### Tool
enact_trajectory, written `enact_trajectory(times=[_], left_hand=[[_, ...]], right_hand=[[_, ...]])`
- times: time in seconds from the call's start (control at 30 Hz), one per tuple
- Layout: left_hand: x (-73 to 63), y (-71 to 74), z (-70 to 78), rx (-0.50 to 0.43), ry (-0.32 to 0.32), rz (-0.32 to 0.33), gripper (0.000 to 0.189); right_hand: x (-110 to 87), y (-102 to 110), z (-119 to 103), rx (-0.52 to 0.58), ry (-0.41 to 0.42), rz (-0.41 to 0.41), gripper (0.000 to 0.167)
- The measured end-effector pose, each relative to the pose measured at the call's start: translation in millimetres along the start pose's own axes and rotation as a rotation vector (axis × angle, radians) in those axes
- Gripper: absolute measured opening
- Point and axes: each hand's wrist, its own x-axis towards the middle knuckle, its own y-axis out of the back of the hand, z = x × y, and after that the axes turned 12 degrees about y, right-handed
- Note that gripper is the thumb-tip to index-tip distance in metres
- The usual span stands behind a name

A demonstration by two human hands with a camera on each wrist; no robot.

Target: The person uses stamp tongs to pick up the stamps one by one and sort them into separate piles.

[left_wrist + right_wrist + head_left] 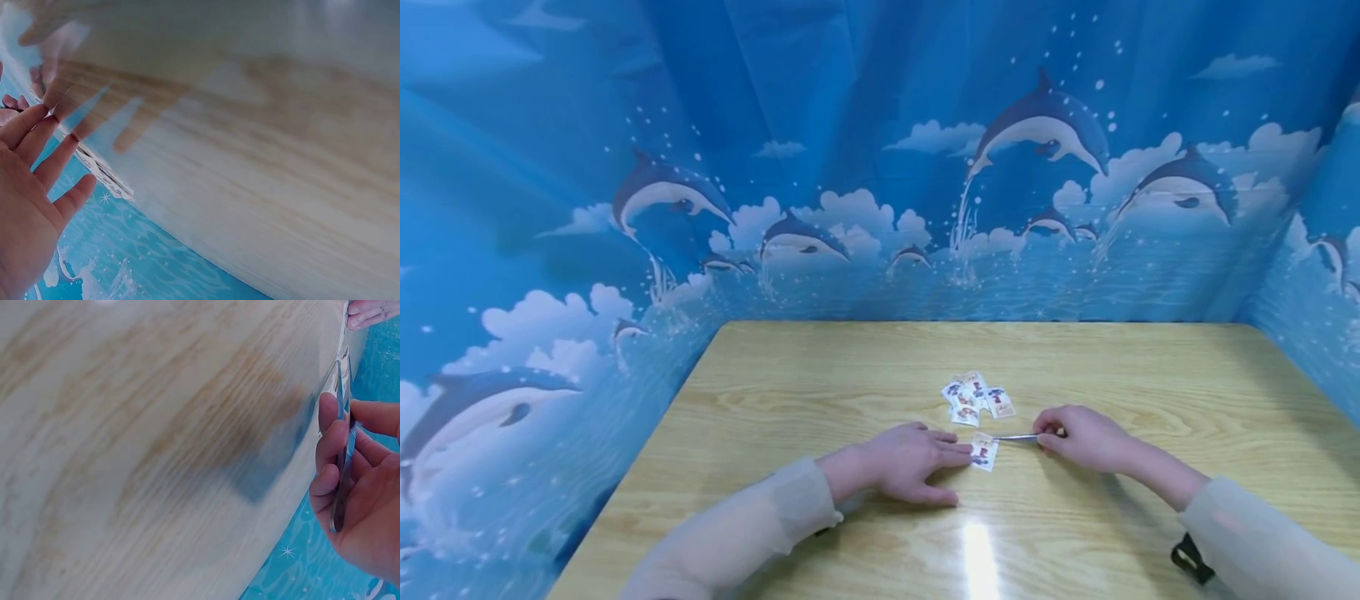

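My right hand (1081,437) pinches a pair of metal tweezers (345,456) between thumb and fingers. Its tips (1000,437) point left and meet the upper right edge of a small printed paper piece (984,452), like a stamp or sticker. On the left of that piece, my left hand (912,463) lies palm down with fingers spread, fingertips right at the edge of the paper. In the left wrist view, the left hand (31,187) shows straight fingers touching the table. Just beyond, a loose cluster of similar printed pieces (966,398) overlaps on the table.
The wood-grain table (820,358) has a glossy top with a bright reflection near its front. A blue curtain (865,167) printed with dolphins hangs behind it and along the left and right sides. A black strap (1191,558) shows beneath the right sleeve.
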Motion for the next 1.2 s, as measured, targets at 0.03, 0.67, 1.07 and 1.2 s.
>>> enact_trajectory(times=[0.03,0.67,1.07,1.2], left_hand=[[-0.1,0.0,0.1,0.002,0.0,0.0,0.066],[0.6,0.1,-1.7,-0.026,-0.002,-0.007,0.066],[6.8,13.7,-17.4,-0.039,0.062,0.032,0.068],[12.2,18.1,-21.9,-0.069,0.107,0.013,0.069]], right_hand=[[-0.2,0,0,0.008,-0.001,-0.003,0.006],[7.3,0,-2,-0.069,0.077,0.006,0.006],[1.5,16,-2,-0.125,0.045,0.03,0.006],[-1.9,26,-1,-0.123,0.044,0.029,0.007]])
